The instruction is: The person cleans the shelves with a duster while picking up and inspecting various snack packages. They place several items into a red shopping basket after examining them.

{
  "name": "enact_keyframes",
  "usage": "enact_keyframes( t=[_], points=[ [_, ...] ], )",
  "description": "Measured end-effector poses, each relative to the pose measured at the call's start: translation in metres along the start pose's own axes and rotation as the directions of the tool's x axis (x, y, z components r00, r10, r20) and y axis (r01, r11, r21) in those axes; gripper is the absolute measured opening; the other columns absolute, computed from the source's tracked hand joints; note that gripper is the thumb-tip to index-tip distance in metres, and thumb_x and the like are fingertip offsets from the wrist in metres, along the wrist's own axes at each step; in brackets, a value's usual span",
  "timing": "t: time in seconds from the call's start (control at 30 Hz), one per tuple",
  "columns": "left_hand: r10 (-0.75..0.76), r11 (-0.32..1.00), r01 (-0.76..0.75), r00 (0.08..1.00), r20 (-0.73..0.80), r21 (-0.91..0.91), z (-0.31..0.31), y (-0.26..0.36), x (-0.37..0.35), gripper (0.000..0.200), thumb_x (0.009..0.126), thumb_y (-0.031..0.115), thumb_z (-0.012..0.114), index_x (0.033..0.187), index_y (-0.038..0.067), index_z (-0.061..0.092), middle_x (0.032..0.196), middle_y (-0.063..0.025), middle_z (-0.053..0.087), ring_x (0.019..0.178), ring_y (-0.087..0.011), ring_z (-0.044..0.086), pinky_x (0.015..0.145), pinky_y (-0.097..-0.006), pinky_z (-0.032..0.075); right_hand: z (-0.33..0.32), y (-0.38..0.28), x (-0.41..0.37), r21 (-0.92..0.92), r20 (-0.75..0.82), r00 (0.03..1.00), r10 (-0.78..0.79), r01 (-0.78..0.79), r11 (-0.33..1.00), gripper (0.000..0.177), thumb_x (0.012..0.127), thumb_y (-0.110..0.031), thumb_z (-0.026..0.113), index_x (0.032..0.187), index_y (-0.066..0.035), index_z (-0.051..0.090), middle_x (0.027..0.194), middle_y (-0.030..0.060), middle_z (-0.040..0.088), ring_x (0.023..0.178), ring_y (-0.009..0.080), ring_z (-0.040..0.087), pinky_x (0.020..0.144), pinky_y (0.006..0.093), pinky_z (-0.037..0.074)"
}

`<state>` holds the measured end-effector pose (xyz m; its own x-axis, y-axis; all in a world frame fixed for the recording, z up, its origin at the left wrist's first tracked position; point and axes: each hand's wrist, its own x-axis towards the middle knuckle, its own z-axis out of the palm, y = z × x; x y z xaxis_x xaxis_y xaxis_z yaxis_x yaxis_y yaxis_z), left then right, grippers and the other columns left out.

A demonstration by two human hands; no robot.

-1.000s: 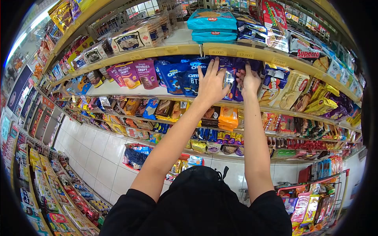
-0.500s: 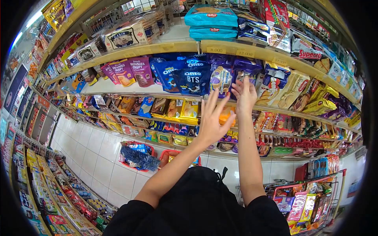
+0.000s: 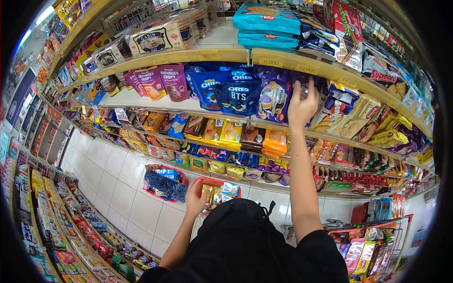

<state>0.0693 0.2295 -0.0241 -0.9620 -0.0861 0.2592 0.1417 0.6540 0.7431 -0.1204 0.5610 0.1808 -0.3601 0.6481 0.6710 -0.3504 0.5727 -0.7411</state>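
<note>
My right hand (image 3: 303,107) is raised to the middle shelf, its fingers apart against a dark purple snack pouch (image 3: 313,81) that it partly covers. I cannot make out a grip on that pouch. Just left of it stands another purple pouch (image 3: 272,99) with round biscuits pictured on it. Blue Oreo pouches (image 3: 236,96) are further left. Low down, my left hand (image 3: 195,198) is beside a red basket (image 3: 218,181) holding packaged snacks. Its thumb and fingers look apart, with nothing visible between them.
A second red basket (image 3: 150,188) on the tiled floor has a fluffy dark blue duster (image 3: 165,186) across it. At lower right is a loaded cart (image 3: 398,245). Stacked turquoise packs (image 3: 266,23) sit on the upper shelf. Another snack shelf (image 3: 61,226) runs along the left.
My left hand has dropped from the shelf to beside the red basket. My right hand has shifted slightly up and right at the purple pouch. The view has shifted slightly.
</note>
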Motion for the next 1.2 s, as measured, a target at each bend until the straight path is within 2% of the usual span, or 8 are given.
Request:
enact_keyframes(
  t=[0.23,0.47,0.63,0.73,0.83,0.9,0.93,1.2],
  points=[
    [-0.750,0.650,0.738,0.661,0.002,0.181,-0.019,-0.141,-0.144,0.057,0.077,0.034,0.067,0.120,-0.001,0.053,0.116,-0.0229,0.057,0.104,-0.0330,0.057,0.090,-0.0380,0.044,-0.004,0.022,-0.010,-0.113,-0.048,0.997,-0.068,0.062,0.992,0.041,0.084,-0.017,0.061,0.120,0.001,0.053,0.097,0.0144,0.056,0.068,0.0175,0.053,0.064,0.0306,0.045],
    [-0.887,0.411,0.786,0.227,0.402,0.461,-0.035,-0.207,-0.249,0.063,0.075,0.042,0.066,0.120,0.000,0.054,0.115,-0.0233,0.057,0.110,-0.0315,0.055,0.092,-0.0353,0.043,0.003,0.010,-0.060,0.158,0.153,0.981,-0.116,0.092,0.983,0.027,0.086,-0.010,0.057,0.111,0.000,0.056,0.088,0.0088,0.054,0.066,0.0136,0.051,0.056,0.0247,0.043],
    [-0.825,0.443,0.873,0.308,0.473,0.204,-0.026,-0.200,-0.223,0.063,0.077,0.039,0.066,0.124,0.000,0.050,0.115,-0.0218,0.058,0.109,-0.0286,0.055,0.092,-0.0329,0.043,0.021,-0.020,-0.026,0.175,0.296,0.947,-0.124,0.074,0.982,0.021,0.086,-0.009,0.055,0.104,-0.001,0.063,0.080,0.0139,0.063,0.058,0.0160,0.058,0.054,0.0262,0.044],
    [-0.704,0.698,0.664,0.566,0.430,0.269,0.004,-0.275,-0.228,0.063,0.078,0.035,0.067,0.126,0.000,0.048,0.113,-0.0218,0.059,0.105,-0.0280,0.057,0.089,-0.0321,0.044,0.030,-0.012,-0.005,0.075,0.277,0.958,-0.071,0.052,0.996,0.024,0.089,-0.014,0.055,0.106,0.001,0.062,0.066,0.0093,0.063,0.051,0.0092,0.053,0.050,0.0240,0.042],
    [-0.900,0.363,0.932,0.347,0.263,0.015,0.001,-0.204,-0.176,0.064,0.077,0.036,0.068,0.126,0.001,0.048,0.112,-0.0231,0.058,0.103,-0.0292,0.058,0.087,-0.0333,0.045,0.032,-0.015,0.001,0.053,0.252,0.968,-0.013,0.000,0.999,0.026,0.088,-0.016,0.055,0.107,0.000,0.062,0.065,0.0118,0.063,0.050,0.0103,0.054,0.049,0.0256,0.041],
    [-0.881,0.429,0.900,0.398,0.254,0.078,0.007,-0.220,-0.180,0.063,0.077,0.038,0.067,0.126,0.002,0.049,0.114,-0.0222,0.058,0.103,-0.0290,0.058,0.087,-0.0344,0.046,0.032,-0.016,-0.002,-0.035,0.242,0.969,-0.040,0.050,0.998,0.027,0.088,-0.017,0.055,0.107,0.000,0.062,0.063,0.0112,0.063,0.049,0.0106,0.054,0.048,0.0264,0.041],
    [-0.874,0.447,0.887,0.405,0.268,0.117,0.006,-0.221,-0.181,0.063,0.077,0.038,0.067,0.126,0.003,0.049,0.114,-0.0222,0.058,0.103,-0.0294,0.058,0.087,-0.0347,0.046,0.026,-0.025,-0.003,-0.167,0.337,0.940,0.041,0.017,0.986,0.030,0.087,-0.020,0.053,0.113,-0.008,0.061,0.057,0.0140,0.059,0.048,0.0264,0.059,0.049,0.0328,0.044],
    [-0.869,0.403,0.891,0.300,0.393,0.210,-0.008,-0.205,-0.193,0.059,0.079,0.037,0.065,0.126,0.005,0.050,0.116,-0.0222,0.057,0.108,-0.0301,0.056,0.092,-0.0328,0.043,-0.008,-0.004,-0.048,0.387,0.301,0.920,0.253,-0.360,0.849,0.025,0.089,-0.016,0.058,0.105,0.002,0.055,0.069,0.0062,0.062,0.062,0.0084,0.058,0.052,0.0200,0.043]
  ],
)
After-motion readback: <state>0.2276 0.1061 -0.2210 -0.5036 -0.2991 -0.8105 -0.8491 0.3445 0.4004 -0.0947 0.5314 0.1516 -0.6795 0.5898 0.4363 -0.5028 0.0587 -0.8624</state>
